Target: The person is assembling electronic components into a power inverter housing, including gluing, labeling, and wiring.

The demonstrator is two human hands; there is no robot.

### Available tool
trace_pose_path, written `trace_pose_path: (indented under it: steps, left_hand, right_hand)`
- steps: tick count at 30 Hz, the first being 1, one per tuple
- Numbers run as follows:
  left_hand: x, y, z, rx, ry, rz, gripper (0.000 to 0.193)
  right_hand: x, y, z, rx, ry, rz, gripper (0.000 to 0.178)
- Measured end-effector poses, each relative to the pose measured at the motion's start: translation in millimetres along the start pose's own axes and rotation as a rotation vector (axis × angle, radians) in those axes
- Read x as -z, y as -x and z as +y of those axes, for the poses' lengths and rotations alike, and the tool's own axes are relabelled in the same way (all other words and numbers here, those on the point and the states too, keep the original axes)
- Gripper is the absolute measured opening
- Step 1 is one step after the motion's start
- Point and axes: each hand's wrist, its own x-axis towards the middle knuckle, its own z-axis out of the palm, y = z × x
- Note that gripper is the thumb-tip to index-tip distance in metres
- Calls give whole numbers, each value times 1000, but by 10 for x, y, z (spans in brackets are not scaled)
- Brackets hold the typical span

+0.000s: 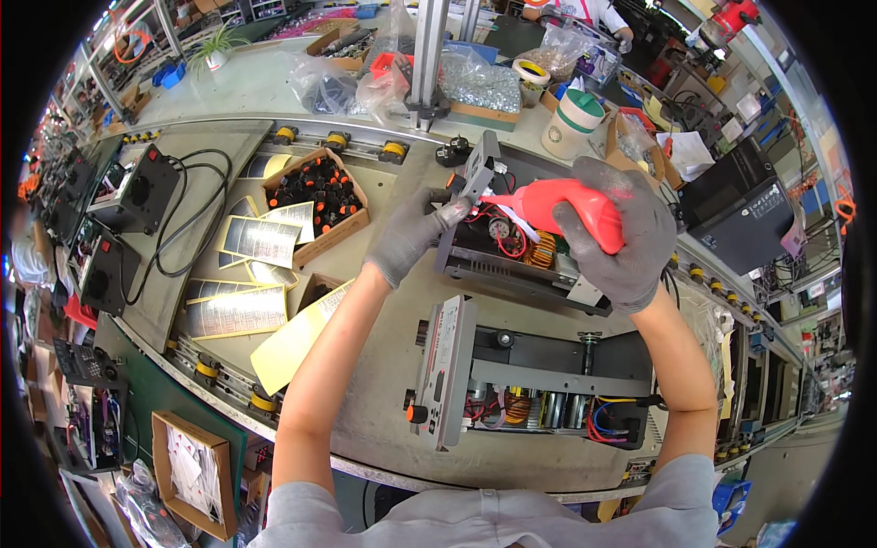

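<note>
My right hand [626,233], in a grey glove, is wrapped round a smooth red bottle-like thing [571,205] that tapers to a narrow tip on its left. The tip points at the back of a grey front panel [477,173] on an opened machine [512,237]. Coils and red wires show inside that machine. Also gloved in grey, my left hand [411,233] grips the panel's edge beside an orange-tipped knob [455,183]; its fingertips are partly hidden. Nearer me lies a second opened machine [548,384] with its own front panel [445,374] at the left end.
Left of my left arm are a cardboard box [352,224] of black and orange knobs and several printed label sheets [260,239]. Finished-looking black machines [137,192] with cables stand farther left. Behind are a white-and-green tub [574,123], a metal post [429,64] and another person [594,14].
</note>
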Motion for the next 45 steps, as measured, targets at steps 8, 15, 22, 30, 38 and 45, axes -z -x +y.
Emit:
trace_pose_path:
  steps: [8,15,22,30,38,45]
  left_hand:
    - [5,15,-48,-19,29,-8,77]
    - [15,68,-75,-11,-17,26,73]
    - [20,179,-135,-104,-62,51,77]
    - [3,217,-141,-143,-134,57,78]
    - [23,256,-164,-117,-98,36,75]
    - [-35,282,-138,-159,-28,53,71]
  right_hand:
    - [50,-27,12,-48,34,0,32]
    - [43,4,101,-14,28,87,33]
    - [111,39,197,-273,-297,118,32]
    - [94,12,248,-256,-205,112,31]
    - [66,-26,234,-253,-197,98,30]
    - [52,-42,315,-260,-197,150,27]
